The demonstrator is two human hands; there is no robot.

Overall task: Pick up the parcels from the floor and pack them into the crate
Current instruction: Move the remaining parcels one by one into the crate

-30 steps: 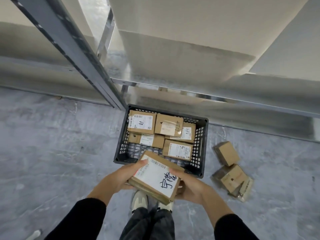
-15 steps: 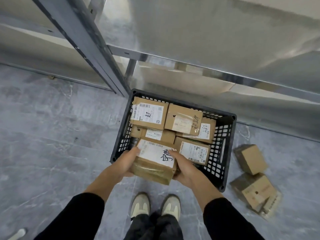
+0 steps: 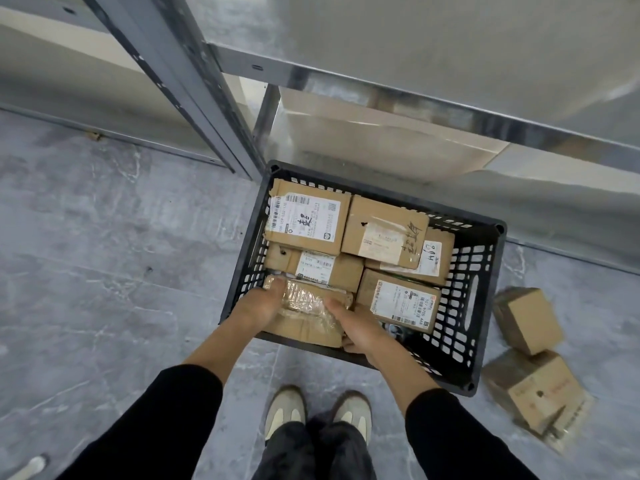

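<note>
A black plastic crate (image 3: 485, 306) stands on the grey floor and holds several brown cardboard parcels with white labels. Both hands hold a taped brown parcel (image 3: 306, 313) inside the crate's near left corner, its taped side up. My left hand (image 3: 261, 303) grips its left end. My right hand (image 3: 353, 327) grips its right end. A labelled parcel (image 3: 401, 301) lies just right of it. On the floor to the right of the crate lie a small plain parcel (image 3: 528, 318) and a larger parcel (image 3: 535, 389).
Grey metal shelving (image 3: 381, 84) stands right behind the crate, with a slanted upright post (image 3: 180, 81) at the left. My two shoes (image 3: 318, 414) are on the floor just in front of the crate. Open grey floor spreads to the left.
Both hands carried the parcel forward and down from above the crate's near edge into its near left corner. The parcel tipped, so its white label no longer shows.
</note>
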